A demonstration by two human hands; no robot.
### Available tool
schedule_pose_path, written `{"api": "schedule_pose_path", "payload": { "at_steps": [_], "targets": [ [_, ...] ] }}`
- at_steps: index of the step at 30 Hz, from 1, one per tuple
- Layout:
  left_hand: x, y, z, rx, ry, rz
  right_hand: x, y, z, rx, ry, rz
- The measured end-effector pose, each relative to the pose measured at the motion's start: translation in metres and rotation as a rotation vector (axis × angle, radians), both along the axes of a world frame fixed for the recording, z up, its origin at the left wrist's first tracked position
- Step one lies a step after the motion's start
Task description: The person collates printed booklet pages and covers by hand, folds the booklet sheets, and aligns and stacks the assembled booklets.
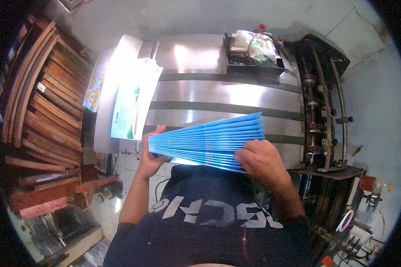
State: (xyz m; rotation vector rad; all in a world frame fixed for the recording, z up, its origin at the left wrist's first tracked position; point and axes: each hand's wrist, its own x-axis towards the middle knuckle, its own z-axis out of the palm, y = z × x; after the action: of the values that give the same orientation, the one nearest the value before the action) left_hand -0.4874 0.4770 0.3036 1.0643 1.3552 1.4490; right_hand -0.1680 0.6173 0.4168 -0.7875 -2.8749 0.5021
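Observation:
A fanned stack of blue folded paper sheets is held level in front of my chest, its layers spread wider on the right. My left hand grips the narrow left end, where the layers press together, with the thumb below and fingers behind. At the wide end, my right hand has its fingers curled against the lower right edges of the sheets. Its fingertips are partly hidden, but they pinch the paper. Left of the stack, printed sheets in white and light blue lie in a pile on the machine's metal end.
A metal-topped machine bed with dark green belts runs behind my hands. Its rollers and rods stand at the right. A black tray with plastic and cables sits at the back. Wooden boards fill a rack on the left.

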Motion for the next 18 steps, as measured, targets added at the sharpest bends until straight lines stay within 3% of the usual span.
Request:
{"api": "schedule_pose_path", "payload": {
  "at_steps": [8, 10, 11, 12, 15, 17, 18],
  "targets": [
    [-0.001, 0.000, 0.004, -0.002, 0.065, -0.024, -0.008, 0.001, 0.005, 0.175, -0.040, 0.099],
    [-0.001, 0.002, 0.003, 0.004, 0.097, -0.017, 0.006, 0.014, 0.015, 0.279, 0.238, -0.073],
    [-0.003, 0.001, 0.003, 0.001, 0.133, -0.016, 0.024, 0.024, 0.025, 0.375, 0.155, -0.205],
    [-0.002, 0.002, 0.003, 0.001, 0.135, -0.013, 0.038, 0.032, 0.037, 0.429, 0.269, -0.376],
    [-0.005, 0.001, -0.002, 0.008, 0.110, 0.021, 0.105, 0.068, 0.019, 0.151, 0.367, -0.815],
    [-0.017, -0.003, -0.017, -0.031, 0.037, -0.015, 0.147, 0.087, -0.042, -0.020, 0.201, -0.909],
    [-0.016, -0.001, -0.013, -0.022, 0.035, -0.012, 0.142, 0.090, -0.050, -0.035, -0.042, -0.932]
  ]
}}
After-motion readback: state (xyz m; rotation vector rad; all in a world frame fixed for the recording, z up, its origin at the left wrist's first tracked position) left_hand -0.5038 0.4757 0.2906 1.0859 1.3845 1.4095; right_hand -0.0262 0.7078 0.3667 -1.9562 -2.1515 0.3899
